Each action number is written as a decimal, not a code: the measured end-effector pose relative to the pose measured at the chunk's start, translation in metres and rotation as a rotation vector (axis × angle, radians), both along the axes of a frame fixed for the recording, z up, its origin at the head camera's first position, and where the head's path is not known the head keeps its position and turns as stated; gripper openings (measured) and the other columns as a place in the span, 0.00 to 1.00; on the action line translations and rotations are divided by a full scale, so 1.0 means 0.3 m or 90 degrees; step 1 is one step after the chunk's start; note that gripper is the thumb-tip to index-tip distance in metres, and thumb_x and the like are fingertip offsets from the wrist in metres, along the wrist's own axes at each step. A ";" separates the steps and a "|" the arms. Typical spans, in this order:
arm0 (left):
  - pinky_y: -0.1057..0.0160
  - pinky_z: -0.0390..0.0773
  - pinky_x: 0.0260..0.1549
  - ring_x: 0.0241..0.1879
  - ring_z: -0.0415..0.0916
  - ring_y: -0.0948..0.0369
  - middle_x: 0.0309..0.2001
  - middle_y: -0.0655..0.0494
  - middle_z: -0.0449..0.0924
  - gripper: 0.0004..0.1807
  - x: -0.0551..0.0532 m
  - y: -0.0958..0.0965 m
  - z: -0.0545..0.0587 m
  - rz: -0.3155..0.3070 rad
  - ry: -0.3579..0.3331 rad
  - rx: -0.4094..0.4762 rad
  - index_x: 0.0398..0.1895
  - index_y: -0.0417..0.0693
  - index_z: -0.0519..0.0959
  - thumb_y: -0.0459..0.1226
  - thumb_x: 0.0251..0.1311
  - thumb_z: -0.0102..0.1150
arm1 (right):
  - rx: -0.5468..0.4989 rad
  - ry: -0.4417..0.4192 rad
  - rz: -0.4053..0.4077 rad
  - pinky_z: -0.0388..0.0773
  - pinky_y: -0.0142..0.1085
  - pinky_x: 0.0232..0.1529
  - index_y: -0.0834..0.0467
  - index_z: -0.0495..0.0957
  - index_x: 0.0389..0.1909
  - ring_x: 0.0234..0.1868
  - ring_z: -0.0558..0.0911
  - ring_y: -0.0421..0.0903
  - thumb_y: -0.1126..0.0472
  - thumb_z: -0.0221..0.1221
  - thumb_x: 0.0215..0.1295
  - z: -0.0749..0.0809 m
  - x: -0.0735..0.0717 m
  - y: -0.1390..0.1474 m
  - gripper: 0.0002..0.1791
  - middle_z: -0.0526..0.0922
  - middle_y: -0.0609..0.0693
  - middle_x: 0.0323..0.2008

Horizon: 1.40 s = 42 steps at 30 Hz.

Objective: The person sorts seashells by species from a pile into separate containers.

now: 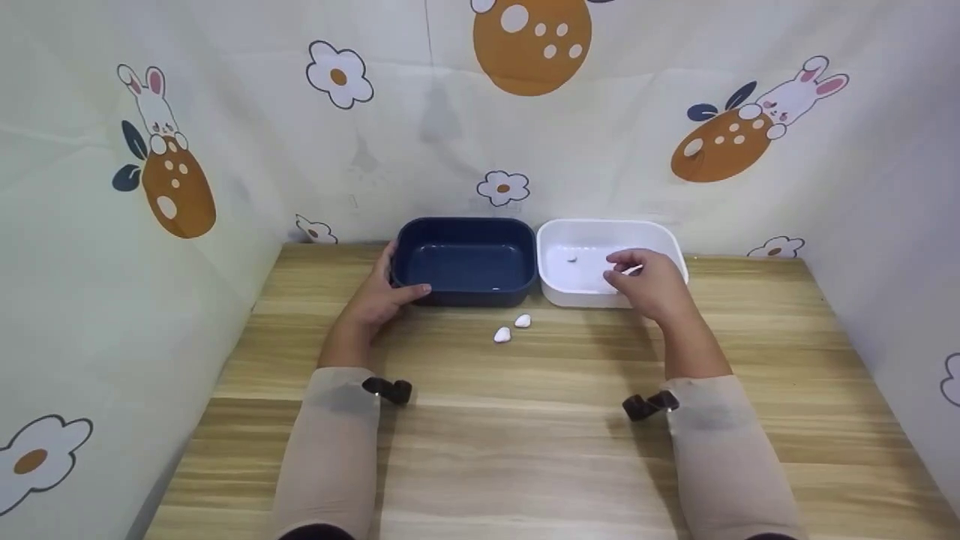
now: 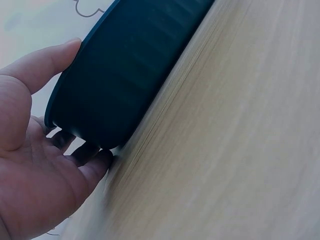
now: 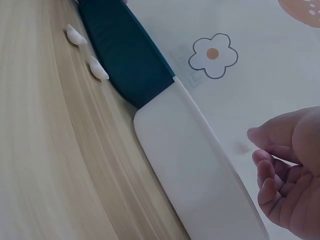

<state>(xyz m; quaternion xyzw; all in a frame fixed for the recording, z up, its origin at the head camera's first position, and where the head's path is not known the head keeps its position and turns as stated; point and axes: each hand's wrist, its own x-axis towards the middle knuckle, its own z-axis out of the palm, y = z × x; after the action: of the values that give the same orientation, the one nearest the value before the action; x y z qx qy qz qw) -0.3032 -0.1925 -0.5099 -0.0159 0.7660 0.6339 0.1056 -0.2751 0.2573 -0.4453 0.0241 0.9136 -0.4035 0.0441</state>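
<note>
My left hand grips the left end of a dark blue rectangular box, thumb at the front rim and fingers around the end wall. In the left wrist view, the fingers reach the box's lower edge. Over the right part of a white box hovers my right hand, its thumb and forefinger slightly apart with nothing seen between them. Inside that box shows a small pale object. A blurred speck appears near the right thumb tip. Two white shells lie before the boxes.
Both boxes stand side by side at the back of a wood-grain table. Directly behind them hangs a patterned cloth wall, with more cloth at the left and right sides.
</note>
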 end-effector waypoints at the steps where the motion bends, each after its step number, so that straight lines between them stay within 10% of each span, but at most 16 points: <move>1: 0.51 0.41 0.87 0.88 0.38 0.52 0.90 0.53 0.37 0.66 0.000 0.000 -0.001 -0.001 -0.001 0.005 0.89 0.68 0.41 0.40 0.58 0.80 | 0.000 0.001 0.002 0.79 0.34 0.43 0.58 0.83 0.61 0.49 0.78 0.50 0.54 0.65 0.74 0.000 0.001 -0.002 0.20 0.83 0.55 0.51; 42: 0.51 0.43 0.87 0.87 0.41 0.51 0.90 0.52 0.37 0.66 0.005 0.006 0.003 -0.001 0.002 0.031 0.89 0.69 0.41 0.36 0.58 0.79 | -0.074 0.018 0.191 0.81 0.32 0.44 0.62 0.86 0.58 0.43 0.86 0.45 0.60 0.69 0.68 -0.059 0.072 -0.353 0.19 0.90 0.54 0.46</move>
<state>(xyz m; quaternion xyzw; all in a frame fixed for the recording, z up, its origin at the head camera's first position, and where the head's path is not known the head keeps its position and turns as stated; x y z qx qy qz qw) -0.3017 -0.1906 -0.5091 -0.0116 0.7505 0.6523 0.1055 -0.2535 0.1514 -0.4631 -0.1212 0.8825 -0.4450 0.0922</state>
